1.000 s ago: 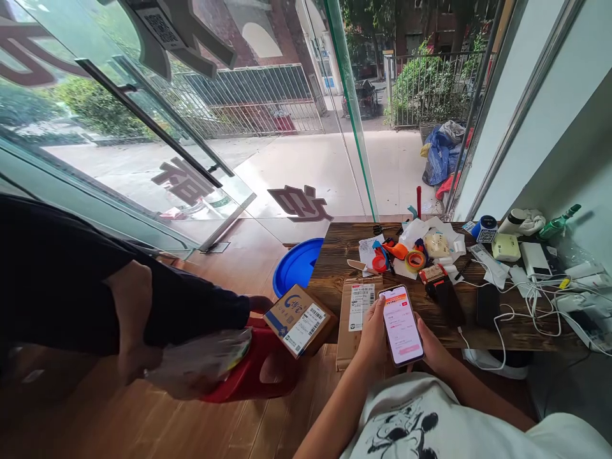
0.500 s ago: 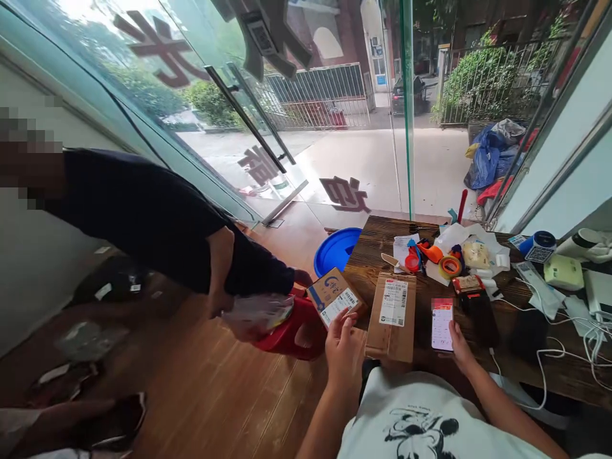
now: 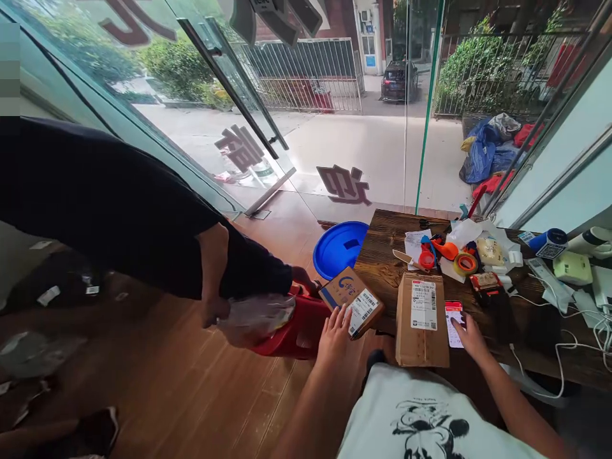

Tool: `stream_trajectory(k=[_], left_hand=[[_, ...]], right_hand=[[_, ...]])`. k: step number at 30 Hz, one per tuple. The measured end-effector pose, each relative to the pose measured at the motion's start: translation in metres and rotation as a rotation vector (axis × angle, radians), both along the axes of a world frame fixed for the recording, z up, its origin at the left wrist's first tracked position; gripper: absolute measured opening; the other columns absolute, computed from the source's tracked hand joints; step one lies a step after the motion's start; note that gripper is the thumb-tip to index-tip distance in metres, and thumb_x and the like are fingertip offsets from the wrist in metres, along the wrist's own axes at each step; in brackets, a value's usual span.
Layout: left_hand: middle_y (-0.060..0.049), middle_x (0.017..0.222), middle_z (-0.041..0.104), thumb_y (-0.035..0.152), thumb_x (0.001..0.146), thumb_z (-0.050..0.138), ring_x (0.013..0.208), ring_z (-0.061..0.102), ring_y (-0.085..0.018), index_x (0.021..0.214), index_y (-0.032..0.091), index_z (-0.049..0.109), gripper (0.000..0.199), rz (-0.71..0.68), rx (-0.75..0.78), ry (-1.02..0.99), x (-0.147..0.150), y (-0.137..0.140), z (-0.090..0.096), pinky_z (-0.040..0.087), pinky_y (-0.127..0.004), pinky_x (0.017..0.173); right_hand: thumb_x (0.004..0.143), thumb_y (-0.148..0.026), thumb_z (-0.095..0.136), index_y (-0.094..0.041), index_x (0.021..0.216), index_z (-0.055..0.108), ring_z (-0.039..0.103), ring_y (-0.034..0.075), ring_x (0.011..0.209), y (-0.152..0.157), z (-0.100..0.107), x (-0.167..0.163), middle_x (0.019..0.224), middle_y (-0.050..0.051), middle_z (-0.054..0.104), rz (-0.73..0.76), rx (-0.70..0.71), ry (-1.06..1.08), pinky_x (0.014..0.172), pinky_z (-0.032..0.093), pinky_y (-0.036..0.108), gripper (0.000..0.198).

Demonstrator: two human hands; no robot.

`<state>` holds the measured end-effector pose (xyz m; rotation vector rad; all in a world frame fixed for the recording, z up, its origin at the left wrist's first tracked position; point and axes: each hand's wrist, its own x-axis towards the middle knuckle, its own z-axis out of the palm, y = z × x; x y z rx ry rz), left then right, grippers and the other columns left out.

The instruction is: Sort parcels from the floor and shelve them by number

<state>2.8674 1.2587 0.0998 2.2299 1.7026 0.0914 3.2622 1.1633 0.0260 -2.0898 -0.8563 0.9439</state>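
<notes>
My left hand [image 3: 335, 335] has its fingers spread, the tips touching the near-left edge and label of a small cardboard box [image 3: 345, 288]. That box lies at an angle by the left edge of the wooden table [image 3: 382, 245]. A larger taped cardboard box [image 3: 423, 347] with a white shipping label sits to its right, at the table's front edge. Close against its right side is a smartphone [image 3: 454, 328] with a lit screen. My right hand [image 3: 471, 338] grips the phone from the right, the thumb over its screen.
A person in dark clothes [image 3: 143, 210] stands at left, hands by a red basket [image 3: 296, 331]. A blue lid [image 3: 335, 248] is beside the table. Tape rolls [image 3: 465, 262], a knife [image 3: 406, 258] and white cables [image 3: 561, 357] lie on the table. Glass doors stand behind.
The view has shifted, so the table appears further right. The larger box has moved right, up against the phone. My left hand's fingers have spread and moved left along the small box.
</notes>
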Motion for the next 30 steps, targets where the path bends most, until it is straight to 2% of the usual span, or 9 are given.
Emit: stream_trajectory(k=[2,4,6,8,12,17,21,24,30], left_hand=[[-0.014,0.158,0.048,0.004,0.080,0.049,0.148,0.042,-0.032,0.147,0.017,0.056,0.069,-0.148,-0.054,0.006,-0.007,0.017,-0.008,0.035,-0.049,0.123],[-0.017,0.157,0.049,0.007,0.079,0.054,0.146,0.045,-0.032,0.147,0.014,0.055,0.069,-0.219,-0.080,0.005,-0.011,0.028,-0.017,0.037,-0.046,0.122],[-0.018,0.156,0.049,0.009,0.080,0.055,0.143,0.047,-0.033,0.148,0.012,0.053,0.069,-0.242,-0.088,0.016,-0.014,0.033,-0.025,0.040,-0.044,0.119],[-0.019,0.157,0.048,0.012,0.080,0.059,0.142,0.047,-0.034,0.150,0.011,0.051,0.070,-0.277,-0.090,0.032,-0.016,0.034,-0.030,0.041,-0.044,0.118],[-0.017,0.156,0.049,0.020,0.078,0.069,0.135,0.051,-0.034,0.153,0.011,0.046,0.079,-0.358,-0.050,0.139,-0.021,0.035,-0.036,0.049,-0.041,0.110],[-0.015,0.155,0.048,0.012,0.081,0.065,0.130,0.050,-0.032,0.154,0.016,0.046,0.076,-0.433,0.009,0.203,-0.029,0.039,-0.044,0.054,-0.039,0.105],[-0.016,0.156,0.047,0.011,0.087,0.057,0.132,0.048,-0.032,0.155,0.014,0.043,0.069,-0.471,-0.004,0.186,-0.032,0.041,-0.045,0.056,-0.039,0.101],[-0.018,0.155,0.047,0.013,0.090,0.055,0.133,0.047,-0.031,0.155,0.009,0.042,0.066,-0.476,-0.022,0.193,-0.032,0.041,-0.041,0.056,-0.036,0.101],[-0.016,0.156,0.047,0.010,0.089,0.052,0.133,0.048,-0.031,0.155,0.016,0.043,0.067,-0.480,-0.018,0.197,-0.031,0.041,-0.039,0.056,-0.040,0.103]], right_hand=[[0.072,-0.078,0.056,-0.011,0.139,0.050,0.050,0.038,0.139,0.001,0.013,-0.035,0.145,0.025,0.054,0.011,0.049,-0.056,0.118,0.037,0.051,0.095],[0.075,-0.079,0.054,-0.006,0.147,0.039,0.041,0.040,0.145,0.002,0.025,-0.073,0.150,0.029,0.047,0.012,0.081,-0.152,0.122,0.030,0.054,0.103],[0.077,-0.080,0.052,-0.002,0.148,0.035,0.040,0.044,0.143,0.004,0.035,-0.102,0.147,0.033,0.045,-0.013,0.098,-0.274,0.121,0.031,0.058,0.107],[0.079,-0.081,0.050,-0.002,0.146,0.037,0.043,0.045,0.140,0.007,0.043,-0.117,0.144,0.032,0.048,-0.046,0.121,-0.379,0.116,0.036,0.060,0.104],[0.083,-0.079,0.047,-0.012,0.140,0.045,0.054,0.041,0.131,0.006,0.054,-0.120,0.135,0.025,0.058,-0.070,0.118,-0.451,0.108,0.045,0.058,0.088],[0.086,-0.070,0.051,-0.019,0.133,0.051,0.067,0.034,0.114,0.005,0.069,-0.123,0.126,0.017,0.069,-0.081,0.033,-0.368,0.098,0.052,0.051,0.069],[0.083,-0.067,0.055,-0.020,0.131,0.053,0.069,0.035,0.112,0.008,0.079,-0.130,0.123,0.016,0.072,-0.127,-0.068,-0.337,0.094,0.053,0.048,0.067],[0.083,-0.065,0.057,-0.022,0.130,0.054,0.070,0.033,0.110,0.008,0.083,-0.131,0.121,0.013,0.074,-0.138,-0.074,-0.329,0.092,0.054,0.046,0.064],[0.085,-0.063,0.056,-0.021,0.129,0.054,0.070,0.033,0.112,0.007,0.082,-0.131,0.121,0.014,0.073,-0.130,-0.054,-0.345,0.094,0.053,0.046,0.061]])
